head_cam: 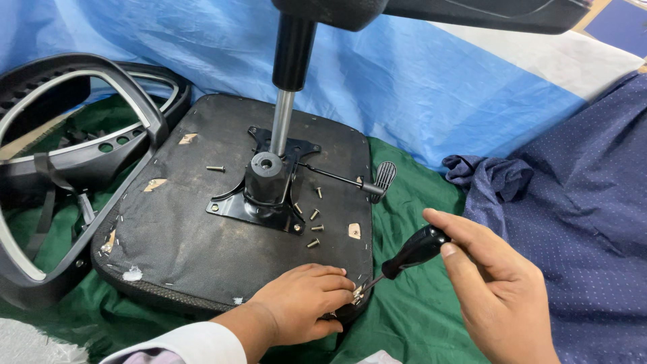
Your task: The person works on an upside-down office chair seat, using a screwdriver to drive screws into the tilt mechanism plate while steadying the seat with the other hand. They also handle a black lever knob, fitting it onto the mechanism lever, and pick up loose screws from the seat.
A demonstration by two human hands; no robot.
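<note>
The left hand [306, 300] lies flat on the lower right corner of the upturned chair seat [182, 236], fingers pressed together and curled over its edge, steadying a small bracket there. The right hand [495, 283], at the lower right of the frame, grips the black handle of a screwdriver [408, 255] with fingers wrapped round it; its tip meets the seat corner just beside the left fingertips.

Judging by how things lie, the work looks partly done. The black metal plate [259, 199] sits at the seat's centre with the gas cylinder [283, 121] rising from it, yet about 5 loose screws [314, 229] lie scattered right of the plate and 1 lone screw [216, 168] lies to its left, so fastening seems unfinished.

The seat's right edge runs close to the green cloth [404, 202], where the lever paddle [384, 175] sticks out above the screwdriver. Open room lies on that cloth between seat and the blue dotted fabric [579, 202]. The chair back frame [74, 135] crowds the left of the frame.
</note>
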